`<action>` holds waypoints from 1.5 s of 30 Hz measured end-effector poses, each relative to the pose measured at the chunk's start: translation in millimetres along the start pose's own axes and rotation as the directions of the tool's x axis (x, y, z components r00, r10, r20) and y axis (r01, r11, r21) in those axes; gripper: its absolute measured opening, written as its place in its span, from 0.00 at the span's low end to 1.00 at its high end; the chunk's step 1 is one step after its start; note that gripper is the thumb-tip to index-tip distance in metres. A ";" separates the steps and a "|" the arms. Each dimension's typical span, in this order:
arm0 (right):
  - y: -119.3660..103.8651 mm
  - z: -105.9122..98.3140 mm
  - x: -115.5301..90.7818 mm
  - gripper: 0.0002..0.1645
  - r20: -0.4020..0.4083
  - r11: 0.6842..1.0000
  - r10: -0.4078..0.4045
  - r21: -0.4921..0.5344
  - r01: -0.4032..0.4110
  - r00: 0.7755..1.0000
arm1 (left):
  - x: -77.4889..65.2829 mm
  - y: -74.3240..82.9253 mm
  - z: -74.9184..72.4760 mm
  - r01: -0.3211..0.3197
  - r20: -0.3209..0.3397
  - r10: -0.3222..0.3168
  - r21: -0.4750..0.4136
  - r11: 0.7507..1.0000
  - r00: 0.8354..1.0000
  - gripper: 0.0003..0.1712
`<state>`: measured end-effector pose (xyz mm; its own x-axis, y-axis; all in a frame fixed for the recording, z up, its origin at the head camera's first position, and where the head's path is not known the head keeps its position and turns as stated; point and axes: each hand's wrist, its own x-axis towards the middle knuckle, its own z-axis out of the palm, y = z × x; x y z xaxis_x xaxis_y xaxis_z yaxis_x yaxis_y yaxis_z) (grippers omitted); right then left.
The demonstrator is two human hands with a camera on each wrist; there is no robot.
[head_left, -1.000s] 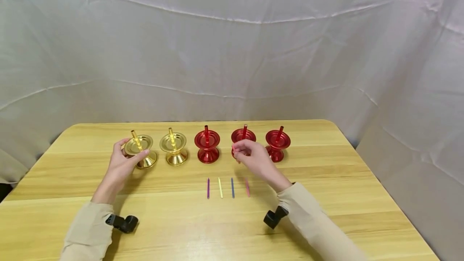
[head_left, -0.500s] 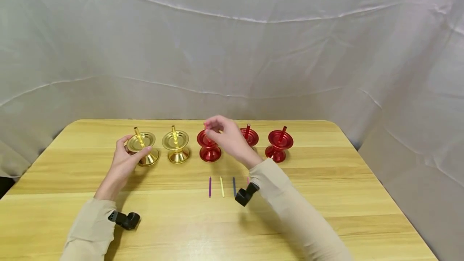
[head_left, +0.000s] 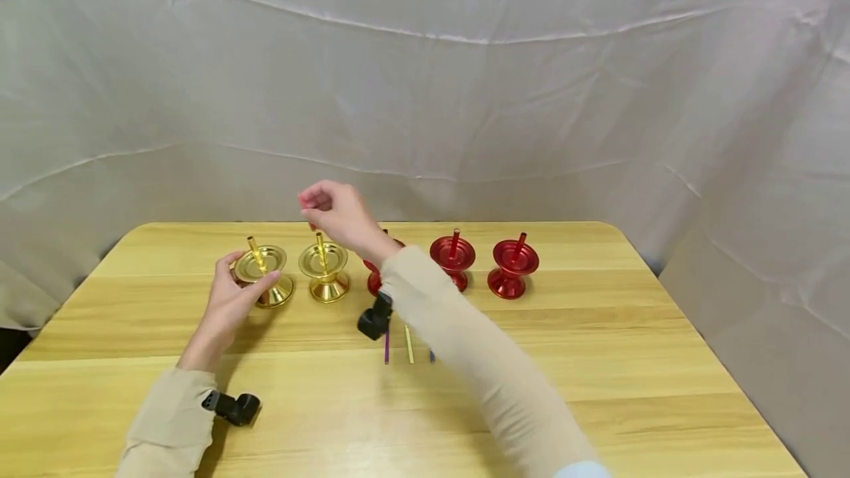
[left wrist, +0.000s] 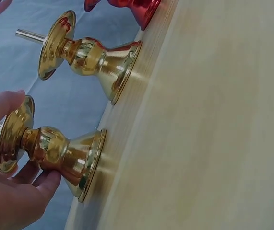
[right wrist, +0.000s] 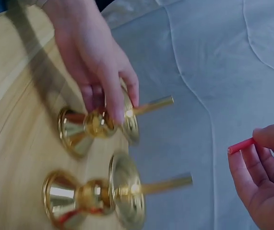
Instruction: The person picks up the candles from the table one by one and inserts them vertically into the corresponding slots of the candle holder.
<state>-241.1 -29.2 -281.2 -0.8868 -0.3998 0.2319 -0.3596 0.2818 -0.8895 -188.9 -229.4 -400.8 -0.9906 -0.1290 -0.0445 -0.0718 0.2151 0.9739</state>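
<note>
On the left, my left hand grips the leftmost gold candle holder by its dish and stem, as the left wrist view shows; the holder stands upright on the table. My right hand is in the air above the second gold candle holder, pinching a thin red candle between thumb and fingers. In the right wrist view the candle's free end is apart from that holder's tube. Most of the candle's length is hidden by the hand.
Three red candle holders continue the row to the right, one partly behind the right arm. Purple, yellow and blue candles lie in front, the blue mostly covered by the right sleeve. A pale cloth hangs behind the table.
My right hand has carried the red candle leftward and up, from the red holders to above the second gold one. My left hand stays on the leftmost holder. The sleeve now hides the pink candle.
</note>
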 end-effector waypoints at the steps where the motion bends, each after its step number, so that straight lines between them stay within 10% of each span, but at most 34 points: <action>1: -2.5 5.8 3.9 0.11 0.000 1.000 -0.007 0.005 0.007 1.000 | 0.4 -0.2 -0.3 -0.001 -0.002 0.001 -0.002 1.000 1.000 0.50; 13: -7.9 57.9 27.9 0.08 -0.092 1.000 0.017 0.005 -0.017 0.996 | 1.6 0.3 4.2 -0.015 -0.015 0.015 -0.004 1.000 1.000 0.50; 45: 9.0 73.2 24.9 0.06 -0.075 0.994 0.043 -0.102 -0.050 0.996 | 1.6 3.8 17.6 -0.057 0.001 0.057 -0.023 0.998 0.998 0.46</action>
<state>-245.2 -100.5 -312.3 -0.9205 -0.3212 0.2226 -0.3426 0.3891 -0.8551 -192.8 -211.8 -401.1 -0.9932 -0.1160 0.0107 -0.0127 0.1993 0.9798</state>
